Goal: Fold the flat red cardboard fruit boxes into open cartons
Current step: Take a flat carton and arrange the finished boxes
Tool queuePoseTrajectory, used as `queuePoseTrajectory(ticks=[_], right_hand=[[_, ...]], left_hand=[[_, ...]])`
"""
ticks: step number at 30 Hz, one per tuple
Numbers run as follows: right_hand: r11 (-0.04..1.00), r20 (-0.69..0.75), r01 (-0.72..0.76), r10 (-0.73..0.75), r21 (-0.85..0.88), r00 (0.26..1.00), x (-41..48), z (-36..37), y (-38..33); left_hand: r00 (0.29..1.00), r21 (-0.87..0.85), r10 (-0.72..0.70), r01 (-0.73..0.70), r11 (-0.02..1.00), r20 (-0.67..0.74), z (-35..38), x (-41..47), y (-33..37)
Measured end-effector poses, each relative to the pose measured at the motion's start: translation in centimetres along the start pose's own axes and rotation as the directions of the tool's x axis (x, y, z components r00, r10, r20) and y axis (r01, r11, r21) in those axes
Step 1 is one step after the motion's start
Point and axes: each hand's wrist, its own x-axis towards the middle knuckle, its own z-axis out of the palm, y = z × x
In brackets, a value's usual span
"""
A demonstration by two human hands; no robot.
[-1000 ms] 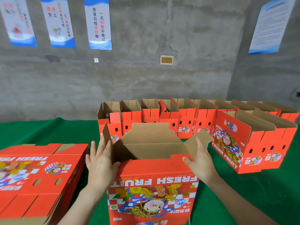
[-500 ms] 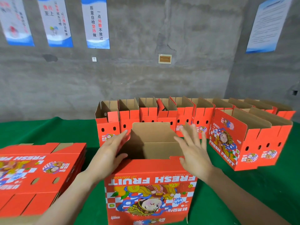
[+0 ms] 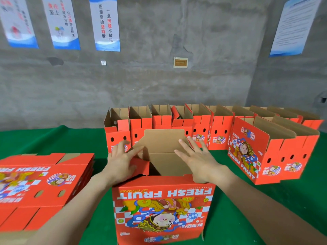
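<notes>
Reaches both bare forearms forward and slightly inward, holds left hand (image 3: 122,163) palm-down with fingers straight and angled right, spreads right hand (image 3: 200,163) palm-down with fingers splayed and pointing away, hands level and apart.

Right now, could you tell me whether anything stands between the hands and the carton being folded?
Nothing visible does. The left hand and right hand both touch the carton at its open top, fingers straight; the stack of flat boxes sits apart to its left.

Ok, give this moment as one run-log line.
carton: standing, end open | left hand: open, pressing left flap inward | right hand: open, at right edge
</notes>
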Motion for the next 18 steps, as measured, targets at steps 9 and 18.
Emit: queuePoseTrajectory(ticks=[9, 18], right_hand=[[0.785, -0.447, 0.265, 0.016, 0.559, 0.894, -1.6, 2.8, 1.0], [0.603, -0.357, 0.108, 0.311, 0.791, 0.881, -1.0, 3.6, 0.8]], left_hand=[[0.982, -0.148, -0.004, 0.032, 0.989, 0.188, 0.6, 1.9, -0.4], [0.984, -0.402, 0.073, -0.134, 0.906, -0.163, 0.5, 1.4, -0.5]])
